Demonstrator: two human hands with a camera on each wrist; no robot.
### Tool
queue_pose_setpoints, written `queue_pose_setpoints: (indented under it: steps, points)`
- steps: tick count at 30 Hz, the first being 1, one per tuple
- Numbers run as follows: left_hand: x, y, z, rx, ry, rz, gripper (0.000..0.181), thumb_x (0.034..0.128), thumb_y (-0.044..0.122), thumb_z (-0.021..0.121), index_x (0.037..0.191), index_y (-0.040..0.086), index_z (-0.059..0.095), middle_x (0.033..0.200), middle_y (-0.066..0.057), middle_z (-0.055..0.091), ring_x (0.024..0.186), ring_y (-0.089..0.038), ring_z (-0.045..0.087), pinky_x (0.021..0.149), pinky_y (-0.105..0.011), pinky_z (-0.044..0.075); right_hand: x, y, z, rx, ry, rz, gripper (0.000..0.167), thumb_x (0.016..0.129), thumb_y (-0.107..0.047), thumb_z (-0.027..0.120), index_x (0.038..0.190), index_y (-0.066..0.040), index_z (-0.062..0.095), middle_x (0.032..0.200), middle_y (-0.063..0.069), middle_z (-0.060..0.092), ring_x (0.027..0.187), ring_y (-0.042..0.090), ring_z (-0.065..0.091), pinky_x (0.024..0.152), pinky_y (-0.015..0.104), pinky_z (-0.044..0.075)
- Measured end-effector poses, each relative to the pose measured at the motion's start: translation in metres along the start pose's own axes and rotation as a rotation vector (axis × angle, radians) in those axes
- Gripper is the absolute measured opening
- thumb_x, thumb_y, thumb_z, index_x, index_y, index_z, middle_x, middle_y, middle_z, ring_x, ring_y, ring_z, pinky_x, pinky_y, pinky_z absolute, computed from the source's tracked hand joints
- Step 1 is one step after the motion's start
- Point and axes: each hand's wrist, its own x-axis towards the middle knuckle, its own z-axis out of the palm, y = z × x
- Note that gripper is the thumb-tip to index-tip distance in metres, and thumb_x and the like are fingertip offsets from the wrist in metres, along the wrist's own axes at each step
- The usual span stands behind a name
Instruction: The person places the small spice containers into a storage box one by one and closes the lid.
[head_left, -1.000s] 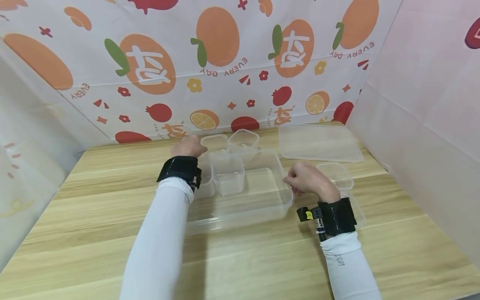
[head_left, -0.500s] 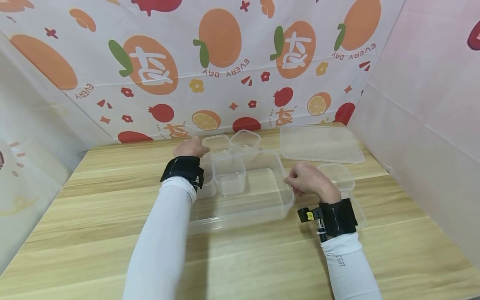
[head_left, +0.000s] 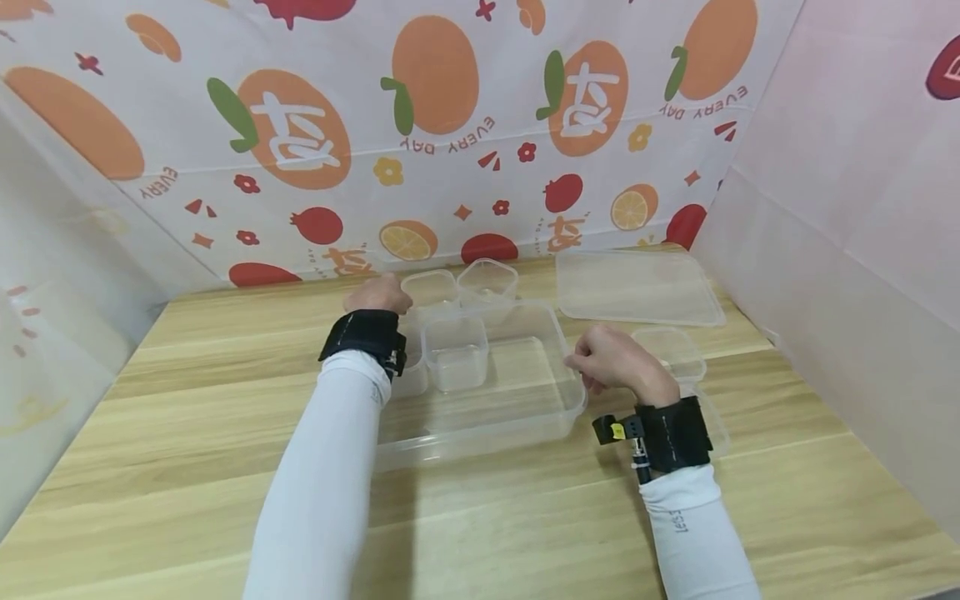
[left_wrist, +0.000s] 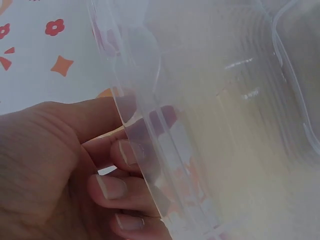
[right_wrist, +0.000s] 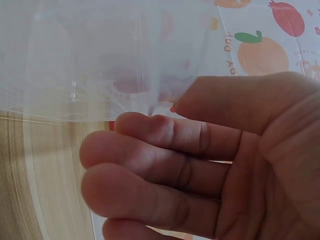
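Note:
A large clear rectangular box (head_left: 517, 425) stands on the table, with two small clear cups in its left part; the right one (head_left: 457, 354) shows fully, the left one (head_left: 410, 379) is partly behind my left wrist. My left hand (head_left: 377, 294) is at the box's back left; in the left wrist view my left hand (left_wrist: 100, 160) pinches the clear rim (left_wrist: 150, 150) between thumb and fingers. At the right side my right hand (head_left: 618, 362) holds the box's edge; in the right wrist view, thumb and index finger of my right hand (right_wrist: 200, 145) pinch that rim.
Two more clear cups, one (head_left: 431, 289) left and one (head_left: 487, 281) right, stand behind the box. A large flat lid (head_left: 637, 287) lies at the back right. Small lids (head_left: 671, 350) lie beside my right wrist. Printed cloth (head_left: 442, 183) hangs behind the table.

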Motion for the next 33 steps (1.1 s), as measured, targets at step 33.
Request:
queue_pose_setpoints:
  steps: [33]
  points:
    - [-0.015,0.003,-0.02,-0.038,0.164,0.037,0.023,0.1005,0.018,0.046,0.096,0.002,0.061,0.086,-0.013,0.052,0.084,-0.034,0.055,0.075,-0.047,0.044,0.0,0.002,0.0,0.0,0.008,-0.028,0.039,0.1,-0.01,0.06,0.061,-0.007,0.061,0.055,0.002,0.057,0.049,0.019,0.059,0.051,0.028,0.041]
